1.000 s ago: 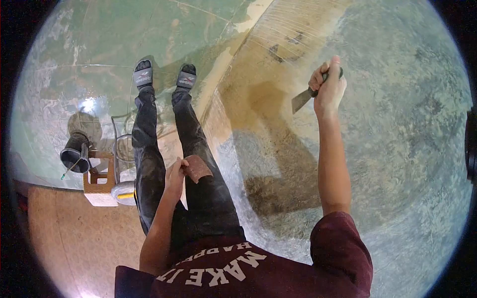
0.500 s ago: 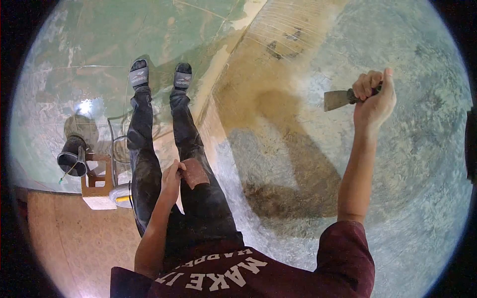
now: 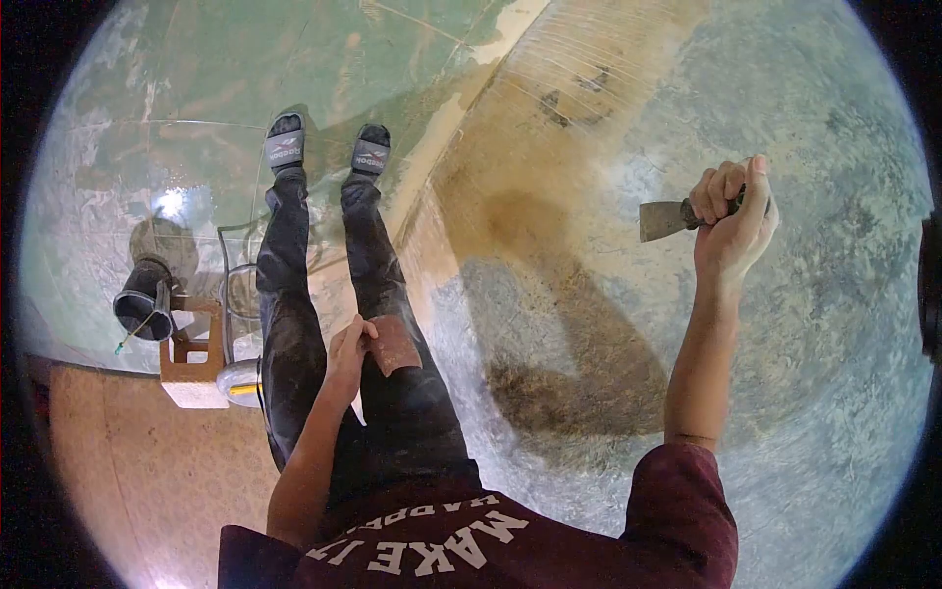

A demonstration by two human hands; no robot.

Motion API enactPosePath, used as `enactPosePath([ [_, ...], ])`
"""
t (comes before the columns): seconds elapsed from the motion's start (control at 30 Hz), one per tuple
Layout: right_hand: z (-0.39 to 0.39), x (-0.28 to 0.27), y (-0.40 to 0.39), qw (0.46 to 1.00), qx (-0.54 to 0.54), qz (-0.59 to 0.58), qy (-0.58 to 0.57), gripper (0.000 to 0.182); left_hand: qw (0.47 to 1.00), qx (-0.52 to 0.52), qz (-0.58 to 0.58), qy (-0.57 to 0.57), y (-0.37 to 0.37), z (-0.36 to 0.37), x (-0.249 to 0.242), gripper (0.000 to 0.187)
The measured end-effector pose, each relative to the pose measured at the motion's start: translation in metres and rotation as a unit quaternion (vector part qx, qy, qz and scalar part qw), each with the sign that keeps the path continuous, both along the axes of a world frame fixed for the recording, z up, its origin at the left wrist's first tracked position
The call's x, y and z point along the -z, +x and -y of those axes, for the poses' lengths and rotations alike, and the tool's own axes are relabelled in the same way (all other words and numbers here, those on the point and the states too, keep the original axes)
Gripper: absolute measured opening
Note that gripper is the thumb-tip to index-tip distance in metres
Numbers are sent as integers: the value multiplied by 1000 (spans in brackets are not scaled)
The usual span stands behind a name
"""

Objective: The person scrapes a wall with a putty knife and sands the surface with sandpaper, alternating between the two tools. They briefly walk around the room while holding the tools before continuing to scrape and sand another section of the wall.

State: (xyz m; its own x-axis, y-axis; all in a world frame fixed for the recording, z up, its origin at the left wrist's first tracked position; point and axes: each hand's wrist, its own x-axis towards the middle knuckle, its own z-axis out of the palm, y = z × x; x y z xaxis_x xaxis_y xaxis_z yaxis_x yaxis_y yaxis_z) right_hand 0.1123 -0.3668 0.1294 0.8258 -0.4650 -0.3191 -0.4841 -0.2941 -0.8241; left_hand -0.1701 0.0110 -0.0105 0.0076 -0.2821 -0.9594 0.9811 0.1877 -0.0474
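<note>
In the head view my right hand [image 3: 731, 216] is closed around the dark handle of a putty knife [image 3: 667, 221]. Its broad, dull metal blade points left, over the mottled grey-green wall surface [image 3: 785, 363], and my thumb sticks out past the handle. My left hand [image 3: 348, 358] pinches the edge of a reddish-brown flat square sheet [image 3: 395, 346] with pale specks. That sheet overlaps my dark trousers [image 3: 373, 265] at the thigh.
A black bucket [image 3: 142, 299] stands at the left beside a brown stool [image 3: 191, 363]. A round, pale container [image 3: 240, 378] with a yellow strip sits next to my leg. The green floor [image 3: 196, 88] meets a tan, scratched band [image 3: 549, 108] along a slanting edge.
My right hand has come down a little with the putty knife, closer to my body. My left hand still grips the sheet, and the whole view has shifted slightly.
</note>
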Motion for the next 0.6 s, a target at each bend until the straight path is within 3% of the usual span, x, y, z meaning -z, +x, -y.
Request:
enactPosePath([
  [0.17, -4, 7, -9, 998, -48, -40, 3, 42, 1000, 1, 29, 3, 3, -3, 2, 43],
  [0.23, -5, 9, -11, 997, -20, -70, -6, 42, 1000, -1, 24, 6, -1, -4, 4, 44],
  [0.4, -8, 17, -11, 997, -5, -69, 32, 41, 1000, 11, 3, -7, -10, -4, 11, 44],
  [0.57, -10, 18, -12, 997, -36, -65, -5, 42, 999, 30, 5, -16, -30, -6, 18, 43],
  [0.6, -4, 17, -11, 997, -39, -68, -12, 42, 996, 78, 33, -7, -33, -8, 21, 42],
])
